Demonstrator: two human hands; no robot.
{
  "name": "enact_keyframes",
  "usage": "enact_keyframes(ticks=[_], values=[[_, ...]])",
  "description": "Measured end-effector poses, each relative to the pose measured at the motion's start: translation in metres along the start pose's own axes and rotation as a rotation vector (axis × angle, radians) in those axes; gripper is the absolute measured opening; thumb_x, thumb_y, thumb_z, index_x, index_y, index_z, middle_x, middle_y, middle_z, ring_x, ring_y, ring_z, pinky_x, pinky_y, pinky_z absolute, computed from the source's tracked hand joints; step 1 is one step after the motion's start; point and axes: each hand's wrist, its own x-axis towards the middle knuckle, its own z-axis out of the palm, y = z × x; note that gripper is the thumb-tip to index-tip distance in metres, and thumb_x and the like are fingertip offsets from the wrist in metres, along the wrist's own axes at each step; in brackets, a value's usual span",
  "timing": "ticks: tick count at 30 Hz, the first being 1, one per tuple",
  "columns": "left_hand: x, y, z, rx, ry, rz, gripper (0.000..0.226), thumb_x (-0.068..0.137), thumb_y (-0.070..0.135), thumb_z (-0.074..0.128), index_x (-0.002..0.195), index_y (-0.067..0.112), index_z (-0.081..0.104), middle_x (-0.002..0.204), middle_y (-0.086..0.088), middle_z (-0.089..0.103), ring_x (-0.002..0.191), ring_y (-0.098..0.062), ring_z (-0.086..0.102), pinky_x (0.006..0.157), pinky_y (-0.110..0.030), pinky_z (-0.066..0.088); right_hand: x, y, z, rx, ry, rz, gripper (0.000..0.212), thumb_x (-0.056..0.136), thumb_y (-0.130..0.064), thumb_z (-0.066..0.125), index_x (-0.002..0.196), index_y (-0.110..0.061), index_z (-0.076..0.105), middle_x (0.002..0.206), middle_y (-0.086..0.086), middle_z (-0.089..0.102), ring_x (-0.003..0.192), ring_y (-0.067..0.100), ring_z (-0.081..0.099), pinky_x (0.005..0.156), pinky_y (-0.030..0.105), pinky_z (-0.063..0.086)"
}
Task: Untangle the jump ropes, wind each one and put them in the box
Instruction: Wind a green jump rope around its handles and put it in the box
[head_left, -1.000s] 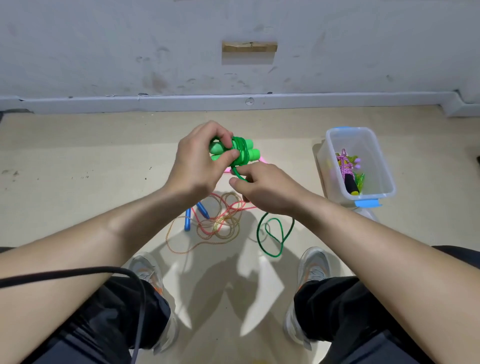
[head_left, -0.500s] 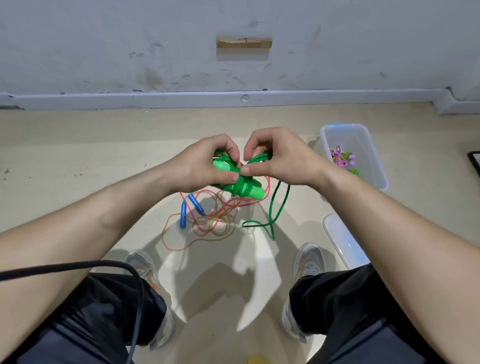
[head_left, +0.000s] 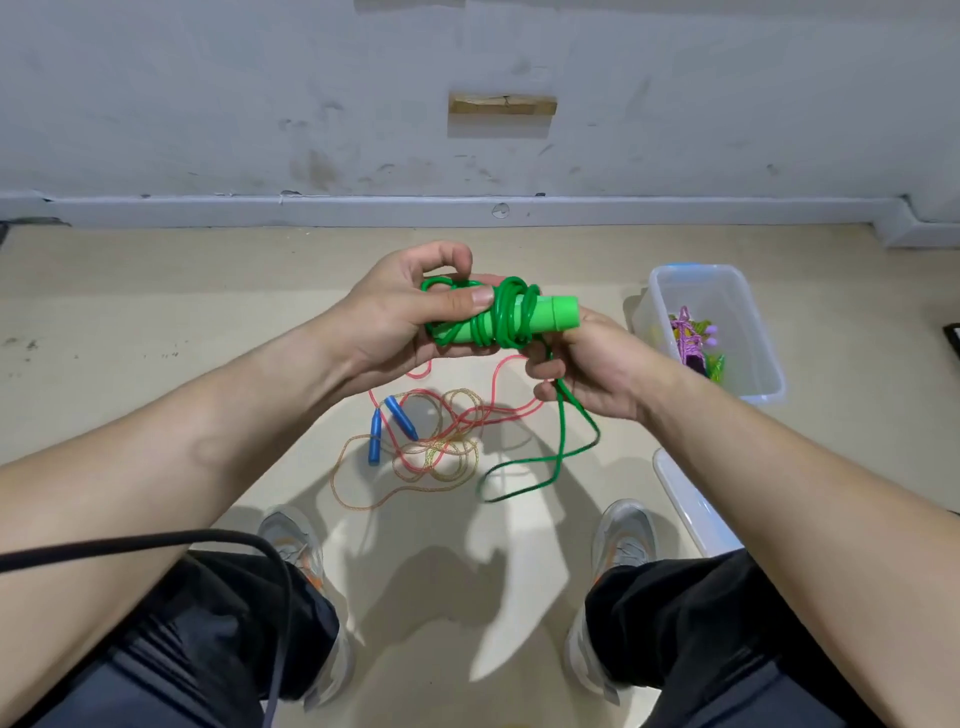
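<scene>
My left hand (head_left: 395, 322) grips the green jump rope's handles (head_left: 550, 314), with its thumb pressed on the green cord coiled around them. My right hand (head_left: 592, 364) sits just below and to the right, fingers curled round the loose green cord (head_left: 561, 441), which hangs down and loops on the floor. A tangle of pink and yellow ropes (head_left: 441, 441) with blue handles (head_left: 400, 418) lies on the floor under my hands. The clear plastic box (head_left: 670, 278) stands to the right and holds a wound purple rope (head_left: 688, 338).
A clear box lid (head_left: 691, 509) lies on the floor beside my right shoe (head_left: 621, 540). My left shoe (head_left: 291, 540) is near the rope tangle. A black cable (head_left: 156, 543) crosses my left arm. The wall's baseboard (head_left: 467, 210) runs along the back.
My right hand has dropped from above the handles to below and right of them, drawing the green cord round. More coils now sit on the handles. The left hand keeps its grip.
</scene>
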Motion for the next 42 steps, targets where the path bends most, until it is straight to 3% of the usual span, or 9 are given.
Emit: enact_keyframes(ticks=[5,8,12,15,21,26,31,35,42], values=[[0.008,0.002,-0.007,-0.089,0.219,0.057,0.026,0.088,-0.005,0.062,0.085,0.017,0.047,0.090,-0.009,0.075,0.073,-0.025,0.074,0.061,-0.036,0.061,-0.001,0.019,0.019,-0.372,0.113,0.031,0.045,0.108,-0.042,0.035,0.078,-0.015,0.056,0.055,-0.003,0.038,0.042,0.012,0.031,0.053,0.029,0.043],[0.017,-0.003,-0.019,0.279,0.366,0.187,0.031,0.085,-0.005,0.071,0.081,0.016,0.048,0.100,-0.013,0.074,0.084,-0.025,0.073,0.067,-0.037,0.062,-0.007,0.021,0.033,-0.756,0.186,-0.105,0.042,0.107,-0.041,0.036,0.085,-0.015,0.061,0.062,-0.003,0.045,0.054,0.012,0.046,0.057,0.030,0.045],[0.022,-0.011,-0.028,0.701,0.407,0.309,0.036,0.080,0.003,0.080,0.078,0.023,0.050,0.102,-0.005,0.073,0.095,-0.016,0.071,0.083,-0.041,0.060,-0.017,0.003,0.040,-1.211,0.232,-0.390,0.032,0.102,-0.031,0.045,0.073,-0.020,0.054,0.061,-0.003,0.049,0.064,0.016,0.046,0.066,0.034,0.028],[0.020,-0.014,-0.028,0.895,0.326,0.323,0.038,0.077,0.006,0.082,0.078,0.026,0.050,0.099,0.001,0.072,0.097,-0.013,0.069,0.087,-0.043,0.058,-0.017,-0.011,0.031,-1.328,0.365,-0.517,0.018,0.093,-0.033,0.057,0.093,-0.026,0.074,0.084,-0.002,0.072,0.083,0.026,0.062,0.072,0.037,0.047],[0.015,-0.013,-0.017,0.763,0.018,0.144,0.033,0.081,-0.001,0.079,0.081,0.015,0.049,0.104,-0.007,0.075,0.086,-0.015,0.069,0.078,-0.057,0.058,-0.012,-0.033,0.001,-1.003,0.123,-0.512,0.006,0.086,-0.023,0.077,0.081,-0.024,0.074,0.064,-0.021,0.067,0.065,-0.005,0.060,0.066,0.018,0.043],[0.007,-0.005,-0.005,0.315,-0.106,0.007,0.033,0.077,-0.002,0.074,0.071,0.017,0.048,0.104,-0.010,0.075,0.078,-0.026,0.070,0.065,-0.040,0.061,-0.006,-0.030,-0.022,-0.540,0.038,-0.364,0.018,0.085,-0.027,0.074,0.070,-0.024,0.067,0.059,-0.003,0.056,0.057,0.018,0.045,0.059,0.034,0.037],[0.003,0.000,0.005,-0.024,0.007,-0.028,0.029,0.080,-0.001,0.060,0.078,0.018,0.039,0.100,-0.011,0.076,0.075,-0.026,0.074,0.060,-0.036,0.061,0.001,-0.011,-0.012,-0.295,0.081,-0.197,0.043,0.103,-0.014,0.047,0.064,-0.023,0.062,0.057,-0.001,0.038,0.041,0.009,0.034,0.052,0.026,0.040],[0.007,-0.005,0.001,-0.055,0.198,0.028,0.034,0.091,-0.006,0.060,0.078,0.018,0.039,0.095,-0.012,0.076,0.077,-0.027,0.074,0.062,-0.036,0.061,0.002,0.008,0.009,-0.275,0.117,-0.070,0.037,0.109,-0.028,0.034,0.082,-0.017,0.057,0.054,-0.006,0.031,0.041,0.009,0.025,0.051,0.026,0.036],[0.012,-0.020,-0.012,0.499,0.477,0.261,0.042,0.083,0.001,0.076,0.068,0.017,0.040,0.104,-0.011,0.073,0.098,-0.025,0.072,0.076,-0.044,0.062,-0.002,0.010,0.028,-0.499,0.164,-0.046,0.026,0.107,-0.025,0.041,0.086,-0.023,0.057,0.061,-0.007,0.040,0.045,0.007,0.034,0.055,0.029,0.035]])
